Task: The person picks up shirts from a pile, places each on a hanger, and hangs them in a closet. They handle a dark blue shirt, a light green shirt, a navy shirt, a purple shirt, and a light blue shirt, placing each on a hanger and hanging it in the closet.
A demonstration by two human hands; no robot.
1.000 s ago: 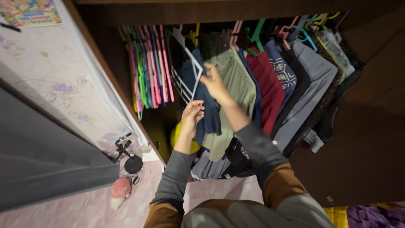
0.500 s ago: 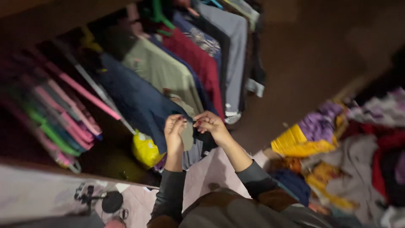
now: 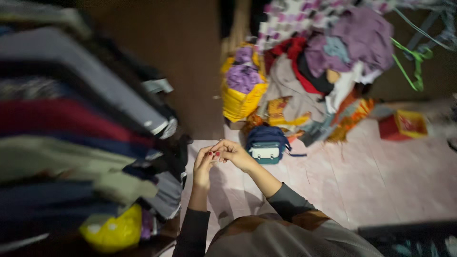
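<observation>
Hands (image 3: 216,157) now off navy garment (image 3: 52,202), together over floor (image 3: 342,176).

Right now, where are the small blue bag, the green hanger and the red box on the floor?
Small blue bag (image 3: 266,143): head view, on its pale front pocket panel.
Green hanger (image 3: 413,59): head view, on its bent shoulder near the hook.
Red box (image 3: 402,126): head view, on its red and yellow top face.

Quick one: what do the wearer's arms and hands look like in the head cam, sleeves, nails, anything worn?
Both arms wear long, close-fitting dark grey sleeves that end at the wrists. Over them is a looser garment in brown and grey at the shoulders and chest. The left hand and right hand are bare, with no gloves. Red polish shows on the fingernails. No rings or watch can be made out.
</observation>
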